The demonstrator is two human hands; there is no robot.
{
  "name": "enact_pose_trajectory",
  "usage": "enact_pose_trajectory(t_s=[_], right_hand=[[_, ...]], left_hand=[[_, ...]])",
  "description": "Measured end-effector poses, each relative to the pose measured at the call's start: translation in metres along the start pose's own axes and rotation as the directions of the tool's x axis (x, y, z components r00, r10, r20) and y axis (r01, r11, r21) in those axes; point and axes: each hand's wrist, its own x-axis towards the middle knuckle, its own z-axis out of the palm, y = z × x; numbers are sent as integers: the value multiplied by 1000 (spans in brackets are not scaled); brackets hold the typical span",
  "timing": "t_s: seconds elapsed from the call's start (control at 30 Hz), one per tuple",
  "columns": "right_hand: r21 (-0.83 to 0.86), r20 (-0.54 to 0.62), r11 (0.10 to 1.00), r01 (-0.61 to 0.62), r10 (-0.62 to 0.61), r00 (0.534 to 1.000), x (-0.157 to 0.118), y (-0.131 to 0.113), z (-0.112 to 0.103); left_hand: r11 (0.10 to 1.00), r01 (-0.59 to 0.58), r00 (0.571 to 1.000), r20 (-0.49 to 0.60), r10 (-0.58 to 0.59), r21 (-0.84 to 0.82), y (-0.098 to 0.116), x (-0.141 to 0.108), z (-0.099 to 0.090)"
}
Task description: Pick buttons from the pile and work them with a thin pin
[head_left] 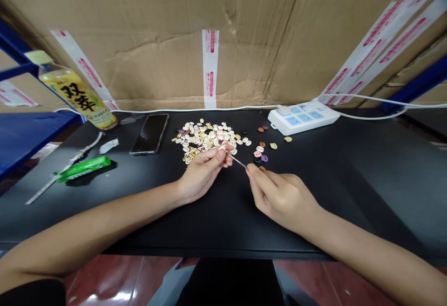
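Observation:
My left hand (206, 171) is closed in a pinch on a small white button-like piece (222, 147), partly covered by the fingers. In my right hand (279, 194), the fingers grip a thin metal rod-like tool (237, 160); its handle is hidden in the palm. The tool's tip reaches the fingertips of the left hand, at or beside the white piece. Just beyond the hands lies a heap of small oval button-like pieces (206, 136) with holes, mostly white and cream, some yellow, black and purple. Several loose brown, pink, yellow and purple pieces (264, 158) lie to its right.
A white power strip (303, 119) with a cable stands at the back right. On the left are a phone (150, 133), a yellow-labelled drink bottle (78, 94), a green packet (84, 168), a pale strap (77, 157) and crumpled paper (109, 146). Cardboard (160, 40) walls the black table's back.

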Motion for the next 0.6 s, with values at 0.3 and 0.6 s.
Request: enact_pose_trajectory(t_s=[0.3, 0.6], right_hand=[[216, 69, 968, -129, 117, 991, 8, 8, 4], [79, 31, 997, -1, -1, 1000, 6, 9, 4]], left_hand=[[997, 16, 998, -56, -20, -73, 2, -1, 2], [998, -25, 996, -89, 21, -52, 2, -2, 4]])
